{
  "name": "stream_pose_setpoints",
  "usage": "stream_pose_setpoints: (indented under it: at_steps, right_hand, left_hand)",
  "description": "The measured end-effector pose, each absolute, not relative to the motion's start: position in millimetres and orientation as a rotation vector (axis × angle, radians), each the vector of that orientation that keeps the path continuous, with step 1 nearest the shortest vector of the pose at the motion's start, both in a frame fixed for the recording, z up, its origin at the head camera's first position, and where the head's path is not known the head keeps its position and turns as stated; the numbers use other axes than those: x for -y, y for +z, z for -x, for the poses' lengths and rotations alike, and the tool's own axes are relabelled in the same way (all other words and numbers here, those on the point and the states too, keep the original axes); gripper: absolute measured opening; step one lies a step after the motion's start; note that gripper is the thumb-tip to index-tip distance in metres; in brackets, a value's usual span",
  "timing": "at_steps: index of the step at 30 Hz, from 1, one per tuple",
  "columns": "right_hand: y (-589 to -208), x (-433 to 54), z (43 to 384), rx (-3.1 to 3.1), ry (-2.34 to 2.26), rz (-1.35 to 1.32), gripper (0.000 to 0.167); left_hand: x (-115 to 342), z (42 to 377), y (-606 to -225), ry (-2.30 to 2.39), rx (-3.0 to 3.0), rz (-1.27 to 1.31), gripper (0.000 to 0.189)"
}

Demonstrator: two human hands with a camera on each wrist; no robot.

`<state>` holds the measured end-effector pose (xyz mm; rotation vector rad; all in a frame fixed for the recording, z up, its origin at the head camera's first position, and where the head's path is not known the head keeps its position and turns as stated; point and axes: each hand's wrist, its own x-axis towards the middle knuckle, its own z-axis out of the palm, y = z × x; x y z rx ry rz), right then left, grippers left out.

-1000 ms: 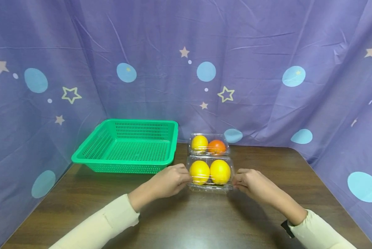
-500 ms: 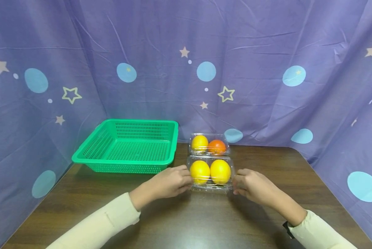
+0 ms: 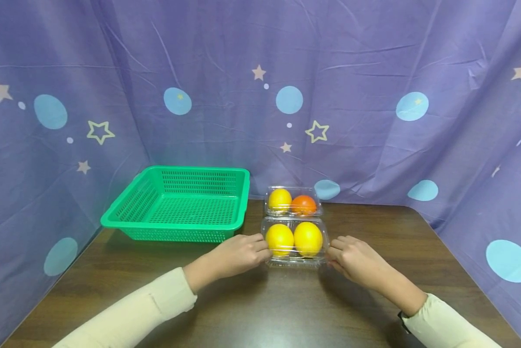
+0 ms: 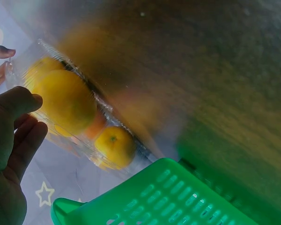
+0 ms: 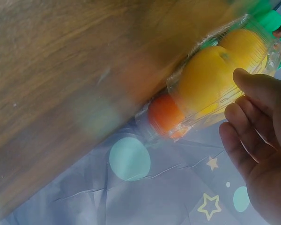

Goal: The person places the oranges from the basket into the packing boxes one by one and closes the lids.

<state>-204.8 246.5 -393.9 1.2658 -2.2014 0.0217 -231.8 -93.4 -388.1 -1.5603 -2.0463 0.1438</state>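
A clear plastic fruit box [image 3: 295, 263] with two round yellow fruits [image 3: 308, 239] inside lies in the middle of the table. Right behind it stands a second clear box [image 3: 301, 191] holding a yellow fruit [image 3: 280, 199] and an orange-red fruit [image 3: 304, 206]. My left hand [image 3: 243, 253] is at the front box's left edge, thumb and curled fingers on either side of the rim. Mirroring it, my right hand [image 3: 351, 258] pinches the right edge. In the right wrist view, the thumb [image 5: 246, 80] overlaps the box near its ridged side.
A green slotted basket [image 3: 175, 226] stands left of the boxes, its near right corner close to my left hand. The brown wooden table [image 3: 286, 309] ends behind the boxes at a purple curtain [image 3: 225, 140], which also hangs along both sides.
Both hands stay at the front box's sides, with small finger shifts. The right fingers loosened slightly half a second ago and curl closer now. Boxes and basket have hardly moved.
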Motion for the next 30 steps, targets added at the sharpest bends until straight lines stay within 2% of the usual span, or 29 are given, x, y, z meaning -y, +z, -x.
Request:
stream_pose_setpoints:
  at_steps: [30]
  right_hand:
    - [-395.8, -247.5, 208.2, 2.146, 0.084, -1.329, 0.023]
  left_hand:
    - [93.5, 232.9, -387.5, 0.096, 2.114, 1.559, 0.019]
